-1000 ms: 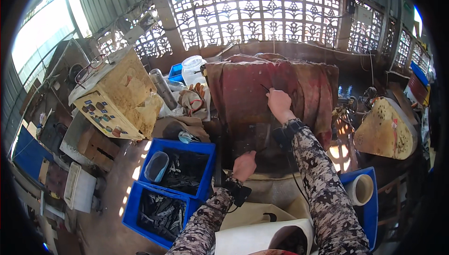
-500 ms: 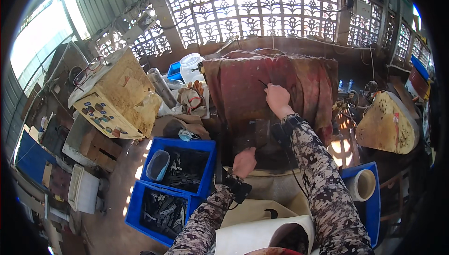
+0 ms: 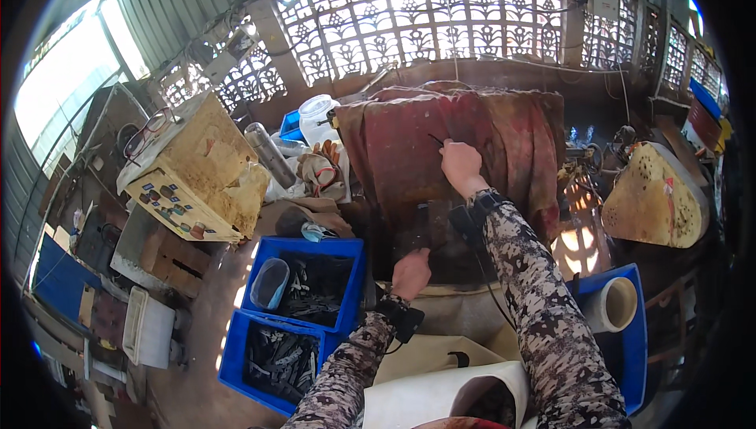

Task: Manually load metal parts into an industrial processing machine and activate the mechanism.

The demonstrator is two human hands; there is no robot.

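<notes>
In front of the red-brown cloth (image 3: 409, 138) draped over a box-like machine, my right hand (image 3: 461, 166) is raised and closed. A thin dark strip (image 3: 435, 140) sticks out from its fingertips to the left; its kind is too small to tell. Lower down, my left hand (image 3: 411, 273) is closed near the dark opening under the cloth, and whatever its fingers hold is hidden. To its left stand two blue crates, a far one (image 3: 358, 271) and a near one (image 3: 232, 354), both with several dark flat metal-looking pieces. A clear plastic scoop-like container (image 3: 270, 283) lies in the far crate.
A stained yellowish cabinet (image 3: 193, 169) stands at left, with a white bucket (image 3: 316, 118) and a grey cylinder (image 3: 268, 153) beyond. At right are a blue bin (image 3: 634, 342) holding a cream pipe-like tube (image 3: 613, 305) and a yellowish machine guard (image 3: 657, 197). Pale sheeting (image 3: 441, 390) covers my lap.
The view has shifted slightly. My right hand stays raised with the thin dark strip, a touch further left in the picture. My left hand has hardly moved.
</notes>
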